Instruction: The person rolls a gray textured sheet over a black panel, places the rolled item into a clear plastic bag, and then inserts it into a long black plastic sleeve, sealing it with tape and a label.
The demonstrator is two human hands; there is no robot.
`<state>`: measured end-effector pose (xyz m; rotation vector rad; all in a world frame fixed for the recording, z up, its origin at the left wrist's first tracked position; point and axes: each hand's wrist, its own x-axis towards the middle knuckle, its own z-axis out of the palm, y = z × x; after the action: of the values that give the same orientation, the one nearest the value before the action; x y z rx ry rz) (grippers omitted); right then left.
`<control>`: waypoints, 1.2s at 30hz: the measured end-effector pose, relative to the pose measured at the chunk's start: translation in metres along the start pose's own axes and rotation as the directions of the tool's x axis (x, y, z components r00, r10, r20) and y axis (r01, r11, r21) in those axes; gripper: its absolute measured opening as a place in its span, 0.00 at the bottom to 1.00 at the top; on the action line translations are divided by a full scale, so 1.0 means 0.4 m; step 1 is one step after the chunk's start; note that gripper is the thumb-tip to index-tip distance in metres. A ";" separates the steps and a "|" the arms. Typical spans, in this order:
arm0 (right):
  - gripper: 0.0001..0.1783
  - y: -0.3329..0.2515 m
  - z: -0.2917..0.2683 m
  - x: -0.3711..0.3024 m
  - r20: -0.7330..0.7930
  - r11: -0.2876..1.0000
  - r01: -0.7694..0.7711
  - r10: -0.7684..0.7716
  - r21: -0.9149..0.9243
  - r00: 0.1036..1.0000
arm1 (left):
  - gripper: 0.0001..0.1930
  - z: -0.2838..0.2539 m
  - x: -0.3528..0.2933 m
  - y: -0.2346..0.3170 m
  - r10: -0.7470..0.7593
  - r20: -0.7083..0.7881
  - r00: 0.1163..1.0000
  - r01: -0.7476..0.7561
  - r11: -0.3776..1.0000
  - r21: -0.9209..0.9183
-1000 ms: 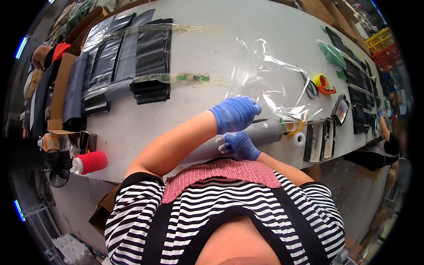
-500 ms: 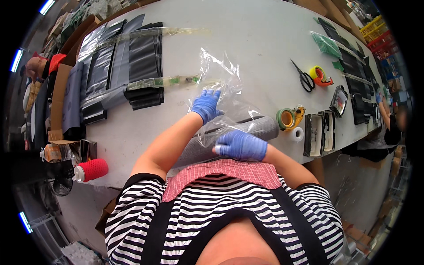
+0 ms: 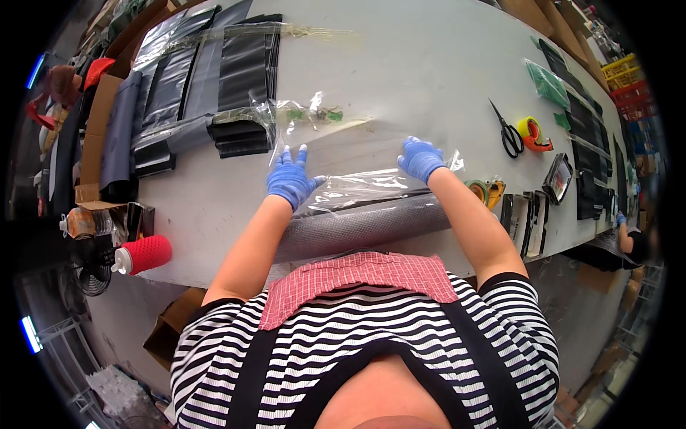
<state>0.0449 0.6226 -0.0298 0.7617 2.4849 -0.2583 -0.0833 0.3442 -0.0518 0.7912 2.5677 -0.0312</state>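
Observation:
A clear plastic sheet (image 3: 350, 154) lies spread on the pale table in front of me. Its near part covers a grey textured roll (image 3: 364, 227) lying crosswise by the table's front edge. My left hand (image 3: 291, 179), in a blue glove with white fingertips, presses on the sheet's left part with its fingers spread. On the right part rests my right hand (image 3: 421, 159), gloved alike, fingers outstretched and apart. Neither hand grips anything. Shiny creases run across the film between the hands and the roll.
Stacked black plastic bags (image 3: 246, 68) lie at the far left. Black scissors (image 3: 507, 132), a tape roll (image 3: 530, 132), a tape dispenser (image 3: 489, 193) and narrow boxes (image 3: 532, 222) are on the right. A red-sleeved bottle (image 3: 146, 254) stands front left. Another person's hand (image 3: 621, 218) shows far right.
The bunched film is now spread wide over the table and roll. My right hand has moved forward and right from the roll; my left hand has shifted left.

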 end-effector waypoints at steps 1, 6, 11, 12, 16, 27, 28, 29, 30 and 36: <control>0.27 -0.010 -0.031 0.001 0.012 1.000 0.004 -0.004 -0.006 1.000 | 0.52 -0.003 -0.012 0.002 -0.017 0.019 1.000 0.016 0.998 0.053; 0.23 -0.091 -0.026 0.141 -0.447 0.842 0.538 -0.471 0.029 0.761 | 0.52 -0.021 -0.025 0.028 -0.051 0.045 0.998 0.048 0.997 0.064; 0.25 -0.053 -0.002 0.300 -0.406 0.918 0.394 -0.343 0.046 0.847 | 0.51 -0.022 -0.013 0.012 -0.038 0.052 0.998 0.038 0.999 -0.005; 0.25 -0.045 -0.002 0.312 -0.397 0.936 0.343 -0.286 0.078 0.872 | 0.51 -0.019 -0.012 0.005 -0.042 0.062 0.997 0.043 0.999 -0.013; 0.27 -0.046 0.001 0.350 -0.380 0.940 0.317 -0.251 0.122 0.890 | 0.51 -0.016 -0.004 0.001 -0.031 0.050 0.998 0.031 0.999 0.006; 0.32 -0.022 -0.046 0.394 -0.245 0.930 0.337 -0.296 0.148 0.923 | 0.51 -0.023 0.000 0.012 -0.032 0.083 0.996 0.031 0.999 0.015; 0.32 0.001 -0.050 0.394 -0.244 0.934 0.326 -0.285 0.148 0.927 | 0.51 -0.020 0.006 0.013 -0.031 0.073 0.997 0.028 0.999 0.038; 0.33 0.025 -0.058 0.387 -0.218 0.862 0.364 -0.302 0.353 0.928 | 0.50 -0.014 0.007 0.013 -0.031 0.065 0.997 0.027 0.998 0.060; 0.34 0.051 -0.071 0.371 -0.197 0.751 0.378 -0.324 0.541 0.925 | 0.50 -0.012 0.003 0.012 -0.020 0.072 0.997 0.016 0.998 0.054; 0.45 0.299 -0.095 0.146 -0.220 0.991 -0.049 0.076 0.127 0.973 | 0.52 -0.028 0.005 0.017 -0.078 0.079 0.994 0.071 0.994 0.078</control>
<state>0.0553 0.7608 -0.0323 0.9657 2.6701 -0.3182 -0.0858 0.3526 -0.0418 0.7059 2.5297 -0.1814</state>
